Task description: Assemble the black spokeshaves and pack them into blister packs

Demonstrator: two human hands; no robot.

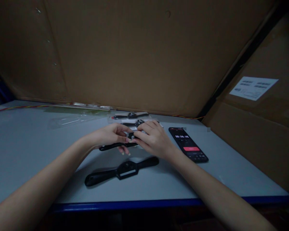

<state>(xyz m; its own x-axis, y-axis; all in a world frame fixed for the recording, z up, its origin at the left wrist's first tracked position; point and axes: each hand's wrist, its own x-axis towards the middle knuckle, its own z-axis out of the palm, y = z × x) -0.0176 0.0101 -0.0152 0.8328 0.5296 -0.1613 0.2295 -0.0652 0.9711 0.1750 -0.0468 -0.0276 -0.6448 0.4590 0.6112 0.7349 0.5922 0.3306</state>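
Currently, the left hand [108, 135] and right hand [154, 139] hold closed grips on a black watch band [115, 146] over the grey table [26, 154]. A second band [121, 170] lies nearer the person; a smartphone [188, 144] showing a timer lies to the right.

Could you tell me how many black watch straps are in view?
4: one strap lies on the table, one is in the left hand and right hand, and two sit in packaging behind; more could be hidden.

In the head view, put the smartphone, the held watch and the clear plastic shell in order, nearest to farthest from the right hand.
From the right hand:
1. Black-strapped watch: held, centre.
2. Smartphone: just right of the hand.
3. Clear plastic shell: far left, towards the back.
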